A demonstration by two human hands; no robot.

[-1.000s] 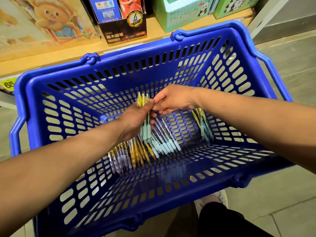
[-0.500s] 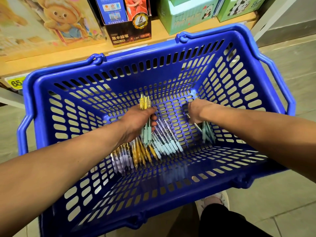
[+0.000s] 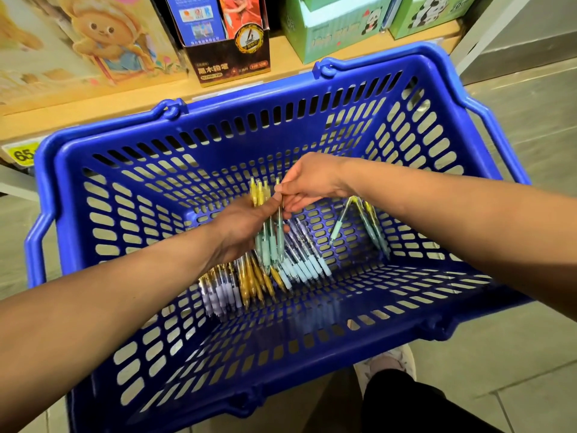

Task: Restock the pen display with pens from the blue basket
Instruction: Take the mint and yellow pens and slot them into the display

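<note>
The blue basket [image 3: 103, 170] stands on the floor in front of a shelf. My left hand [image 3: 240, 226] grips a bunch of green-grip pens [image 3: 265, 245] with yellow tops, held upright over the basket's floor. My right hand [image 3: 309, 182] pinches one green pen [image 3: 280, 226] by its upper end and holds it against that bunch. On the basket floor lie rows of pale blue pens [image 3: 306, 264], yellow pens [image 3: 253, 279] and lilac pens [image 3: 218, 292]. A few green pens [image 3: 368, 223] lie loose at the right. The pen display is out of view.
A wooden shelf [image 3: 93, 104] runs behind the basket, with a black pencil box [image 3: 231, 64], green panda boxes [image 3: 337, 29] and a cartoon bear box [image 3: 93, 39]. A yellow price tag [image 3: 22, 154] sits at its left edge. My shoe [image 3: 387, 367] is below on the tiled floor.
My right hand reached down to the loose green pens at the right, then came back up with one pen to the bunch in my left hand.
</note>
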